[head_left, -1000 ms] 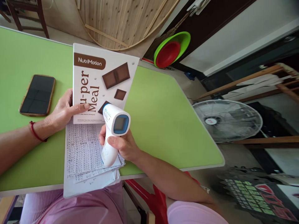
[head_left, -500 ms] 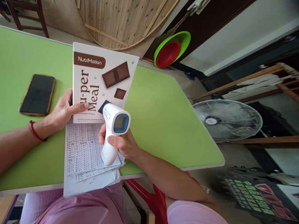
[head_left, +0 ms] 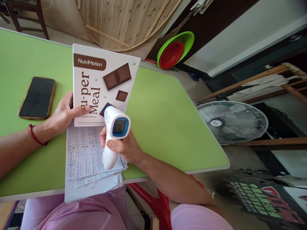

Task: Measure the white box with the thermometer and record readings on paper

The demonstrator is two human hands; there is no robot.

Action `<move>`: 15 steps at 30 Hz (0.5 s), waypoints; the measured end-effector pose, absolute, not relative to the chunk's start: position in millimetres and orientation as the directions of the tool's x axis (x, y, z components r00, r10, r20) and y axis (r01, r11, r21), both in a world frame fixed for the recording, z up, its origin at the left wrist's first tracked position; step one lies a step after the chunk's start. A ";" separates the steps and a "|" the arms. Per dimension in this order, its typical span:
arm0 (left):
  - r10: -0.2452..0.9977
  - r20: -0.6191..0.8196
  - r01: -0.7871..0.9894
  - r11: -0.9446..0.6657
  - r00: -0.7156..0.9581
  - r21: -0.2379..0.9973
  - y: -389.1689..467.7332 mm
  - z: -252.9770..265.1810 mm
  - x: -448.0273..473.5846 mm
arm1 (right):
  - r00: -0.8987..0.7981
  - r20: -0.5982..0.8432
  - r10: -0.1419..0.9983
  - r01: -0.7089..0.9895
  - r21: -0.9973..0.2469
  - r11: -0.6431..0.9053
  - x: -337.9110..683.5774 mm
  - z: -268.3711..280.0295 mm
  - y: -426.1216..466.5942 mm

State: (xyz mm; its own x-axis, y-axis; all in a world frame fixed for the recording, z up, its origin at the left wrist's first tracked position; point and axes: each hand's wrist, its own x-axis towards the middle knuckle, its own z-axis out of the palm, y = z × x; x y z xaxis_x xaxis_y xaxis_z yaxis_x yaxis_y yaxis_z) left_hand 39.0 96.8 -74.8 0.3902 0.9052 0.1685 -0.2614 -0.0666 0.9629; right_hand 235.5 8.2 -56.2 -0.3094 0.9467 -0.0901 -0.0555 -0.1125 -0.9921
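head view: as i watch, the left hand (head_left: 62, 112) pinches a white rectangular brown-printed pack (head_left: 99, 81) over handwritten paper sheets (head_left: 82, 153), while the right hand (head_left: 129, 147), wrapped closed around a white-and-blue plastic gun-shaped thermometer (head_left: 111, 127), apparently aims at it, the next move likely calling for steadiness.

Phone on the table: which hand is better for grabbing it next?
Probably the left hand: it is nearer the phone, though it holds the NutriMotion package. The right hand is farther away, gripping the white thermometer.
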 end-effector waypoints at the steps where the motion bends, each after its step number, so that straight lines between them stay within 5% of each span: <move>1: 0.913 0.154 -0.243 -0.062 0.377 0.968 96.7 -74.0 39.5 | -0.312 -0.089 0.946 -0.048 -0.993 -0.110 235.6 -55.8 7.9; 15: 0.931 0.234 -0.294 -0.149 0.280 0.944 98.4 -64.3 45.4 | -0.189 -0.029 0.981 0.101 -0.995 -0.009 247.9 -51.3 0.0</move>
State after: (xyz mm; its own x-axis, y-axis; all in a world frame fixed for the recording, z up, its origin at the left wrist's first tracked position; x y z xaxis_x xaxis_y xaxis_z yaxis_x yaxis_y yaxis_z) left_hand 45.4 98.4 -64.3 0.2799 0.9311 0.2339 -0.2940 -0.1489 0.9442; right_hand 247.9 0.0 -51.3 -0.1895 0.9815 -0.0286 0.1012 -0.0095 -0.9948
